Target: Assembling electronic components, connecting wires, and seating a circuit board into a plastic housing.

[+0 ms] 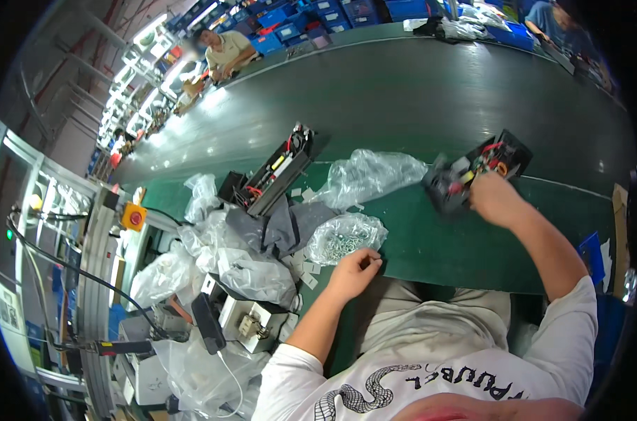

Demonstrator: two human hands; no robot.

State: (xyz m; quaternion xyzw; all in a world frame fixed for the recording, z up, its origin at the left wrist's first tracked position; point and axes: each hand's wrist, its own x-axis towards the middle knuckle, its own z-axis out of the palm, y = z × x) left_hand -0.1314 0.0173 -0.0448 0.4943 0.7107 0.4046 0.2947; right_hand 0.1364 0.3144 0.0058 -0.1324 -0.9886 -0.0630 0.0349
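Note:
My right hand (492, 192) reaches out over the far side of the green bench and grips a black device housing (516, 156) with red and yellow parts and wires inside. The left end of the housing is smeared by motion. Close to the bench's near edge, my left hand (355, 274) is closed, thumb and fingers together; whatever is in them is too small to make out. Just beyond it lies an open clear plastic bag of small metal screws (345, 242). Small pale square pieces (308, 275) are scattered to its left.
A second black housing with wires (280, 168) stands at the back left. Clear plastic bags (374, 175) and dark grey cloth-like wrapping (280, 228) lie around it. A black conveyor belt (402, 91) runs beyond the bench. An emergency-stop button (134, 217) sits left. Other people work across the belt.

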